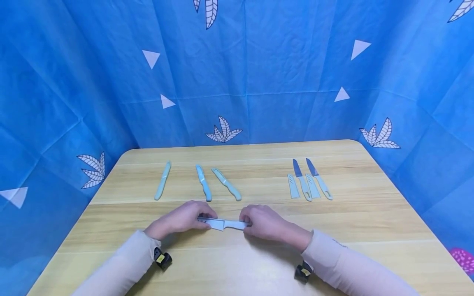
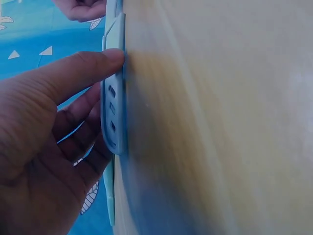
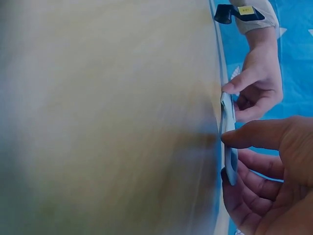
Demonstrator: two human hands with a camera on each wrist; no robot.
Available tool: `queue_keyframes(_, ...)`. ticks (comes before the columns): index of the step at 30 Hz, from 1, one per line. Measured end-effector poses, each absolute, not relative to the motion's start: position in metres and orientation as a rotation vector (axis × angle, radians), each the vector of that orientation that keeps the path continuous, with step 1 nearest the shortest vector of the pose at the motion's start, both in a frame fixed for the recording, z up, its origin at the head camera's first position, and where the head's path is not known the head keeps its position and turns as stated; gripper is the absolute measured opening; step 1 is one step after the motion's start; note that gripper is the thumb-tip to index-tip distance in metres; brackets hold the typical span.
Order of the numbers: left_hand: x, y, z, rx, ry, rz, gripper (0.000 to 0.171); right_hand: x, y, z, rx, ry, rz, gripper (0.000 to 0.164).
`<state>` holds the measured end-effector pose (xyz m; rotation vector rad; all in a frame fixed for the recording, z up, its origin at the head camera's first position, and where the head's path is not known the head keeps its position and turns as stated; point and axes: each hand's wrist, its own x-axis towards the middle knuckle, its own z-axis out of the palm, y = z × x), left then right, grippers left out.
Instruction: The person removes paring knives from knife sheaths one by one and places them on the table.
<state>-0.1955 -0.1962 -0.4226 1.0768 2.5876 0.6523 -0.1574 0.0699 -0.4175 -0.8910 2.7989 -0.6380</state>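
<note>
A pale blue knife lies level just above or on the wooden table, its blade inside a slotted sheath point(image 1: 216, 224). My left hand point(image 1: 189, 218) pinches the sheath between thumb and fingers; the left wrist view shows the thumb point(image 2: 93, 66) pressed on its slotted side. The knife's handle point(image 1: 235, 225) is held by my right hand point(image 1: 264, 224), thumb on one side and fingers on the other. In the right wrist view the handle point(image 3: 230, 164) runs between that thumb and the fingers. The blade itself is hidden by the sheath.
Behind my hands lie three sheathed knives: one at left point(image 1: 163, 181), a bluer one point(image 1: 203, 183) and a slanted one point(image 1: 226, 184). Toward the right are two bare-bladed knives point(image 1: 303, 181) point(image 1: 319, 179) beside two loose sheaths point(image 1: 293, 187) point(image 1: 312, 187). A blue curtain point(image 1: 277, 115) surrounds the table point(image 1: 259, 271).
</note>
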Motion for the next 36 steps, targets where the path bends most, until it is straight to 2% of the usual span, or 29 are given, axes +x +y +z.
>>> queue_keyframes(10,-0.196,-0.193,-0.419,1.077,2.573,0.730,0.015,-0.160,0.072,-0.413,-0.815,2.768,-0.715,0.009)
queue_keyframes(18,-0.195,-0.191,-0.415,1.017,2.562,0.779,0.013,-0.162,0.076,-0.412,-0.823,2.762,-0.731,0.004)
queue_keyframes(36,-0.192,-0.178,-0.405,0.954,2.504,0.940,0.016,-0.167,0.076,-0.406,-0.887,2.609,-0.823,0.011)
